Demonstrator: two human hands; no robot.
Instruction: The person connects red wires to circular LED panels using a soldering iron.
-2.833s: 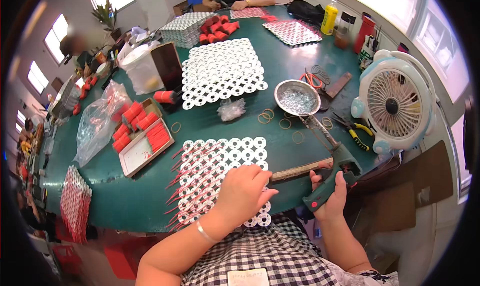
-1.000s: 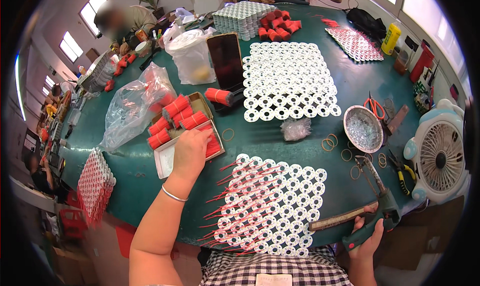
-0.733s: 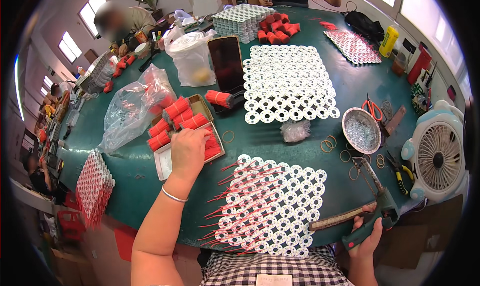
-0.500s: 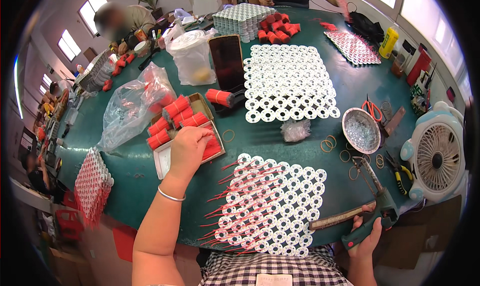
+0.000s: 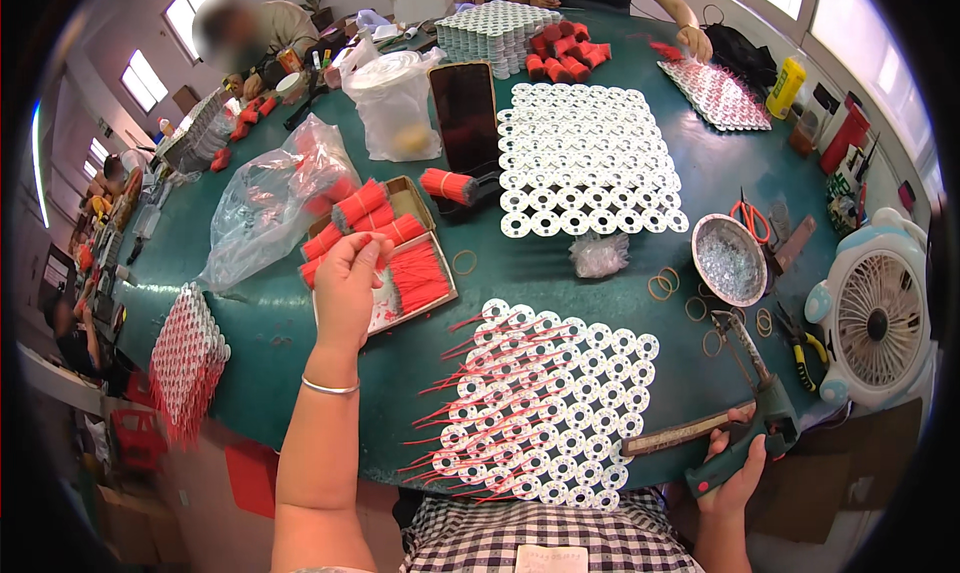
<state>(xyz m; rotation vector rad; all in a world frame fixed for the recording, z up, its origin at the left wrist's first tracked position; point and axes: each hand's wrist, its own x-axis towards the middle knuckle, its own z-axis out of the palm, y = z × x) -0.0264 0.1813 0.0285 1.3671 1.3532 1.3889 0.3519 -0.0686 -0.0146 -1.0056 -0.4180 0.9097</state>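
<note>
My left hand [image 5: 347,278] hovers over the near side of an open box [image 5: 449,294]. Its thumb and fingers are pinched together; red shows at the fingertips, but I cannot make out what they hold. In the box lie loose short red wires [image 5: 415,273] and several banded red wire bundles [image 5: 358,203]. My right hand [image 5: 735,473] grips the green handle of a pistol-shaped soldering gun [image 5: 772,413], tilted up at the right. Between my hands lies a panel of round white circuit boards [image 5: 600,388], with red wires [image 5: 500,403] sticking out leftward from its left part.
Beyond stand a second white panel [image 5: 590,158], a phone [image 5: 466,118] and a bagged white tub [image 5: 392,108]. To the right are a bowl of small clear pieces [image 5: 728,258], pliers [image 5: 803,348] and a fan [image 5: 880,318]. A co-worker's hand [image 5: 695,43] reaches over a wired panel [image 5: 715,95].
My left hand has moved left and back from the loose wires, uncovering them. My right hand keeps its hold. The co-worker's hand has come down to the far panel. The view has shifted slightly.
</note>
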